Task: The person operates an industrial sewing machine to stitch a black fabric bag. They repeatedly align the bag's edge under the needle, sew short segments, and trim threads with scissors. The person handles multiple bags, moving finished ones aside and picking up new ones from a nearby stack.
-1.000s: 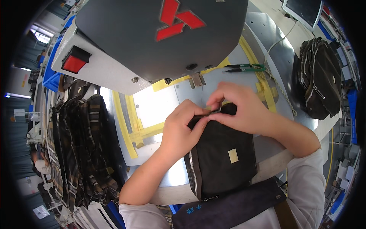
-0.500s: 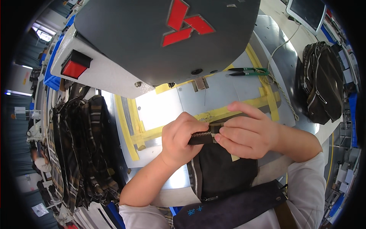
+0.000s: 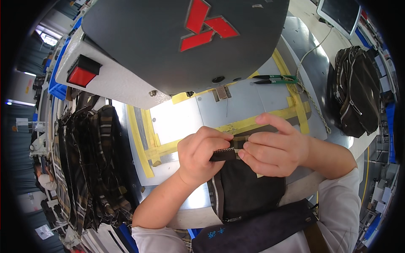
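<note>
A dark fabric piece (image 3: 249, 196) with a silver zipper down its left side lies at the front of the machine bed. Its top edge, a short strip with metal zipper teeth (image 3: 222, 154), is lifted between my hands. My left hand (image 3: 198, 156) is closed on the left part of that strip. Beside it, my right hand (image 3: 272, 149) pinches the strip's right end, index finger raised and bent. Above them is the sewing machine head (image 3: 181, 63), dark grey with red shapes. Yellow tape (image 3: 276, 114) marks the metal bed.
Plaid fabric pieces (image 3: 90, 160) are piled at left. Dark zippered pieces (image 3: 354, 90) are stacked at right, below a screen (image 3: 337, 14). Green-handled snips (image 3: 278, 79) and a cord (image 3: 316, 109) lie behind my hands. A person (image 3: 45, 179) works at far left.
Since a second ago both hands have moved down, toward me, and the zipper edge has turned so its teeth show. Over the last half second they have barely moved.
</note>
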